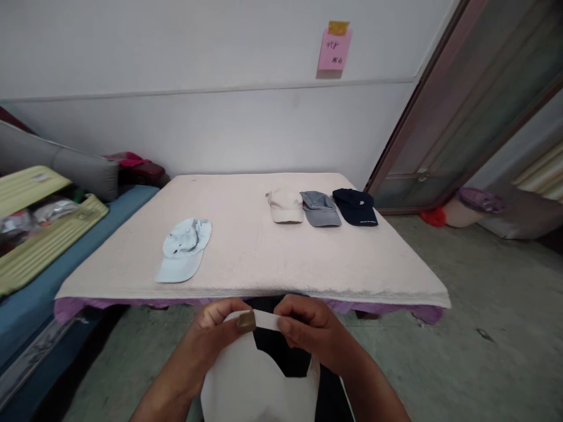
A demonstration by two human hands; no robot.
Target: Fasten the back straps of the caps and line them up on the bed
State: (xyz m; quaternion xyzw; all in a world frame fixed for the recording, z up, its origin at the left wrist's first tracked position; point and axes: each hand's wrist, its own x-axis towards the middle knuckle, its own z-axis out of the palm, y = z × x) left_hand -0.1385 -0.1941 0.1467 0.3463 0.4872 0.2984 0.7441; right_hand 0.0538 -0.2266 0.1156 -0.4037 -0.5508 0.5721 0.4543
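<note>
An off-white cap point(259, 390) is held low in front of me, near the table's front edge, with its rear opening facing up. Across that opening runs a pale strap point(266, 320). My left hand point(213, 331) pinches the strap's left side between thumb and fingers, and a brownish-gold thumbnail shows. On the other side, my right hand point(314, 328) is closed on the strap's right part. Beyond my hands, a pale blue cap point(181, 252) lies at the table's left. A beige cap point(285, 205), a grey cap point(322, 210) and a navy cap point(355, 206) form a row at the right.
The table point(237, 234) has a cream cloth with purple fabric beneath its edge. At the left, a yellow suitcase point(53, 234) lies open on a blue surface. A pink note point(335, 50) is taped to the wall. A sliding door point(440, 117) stands at the right.
</note>
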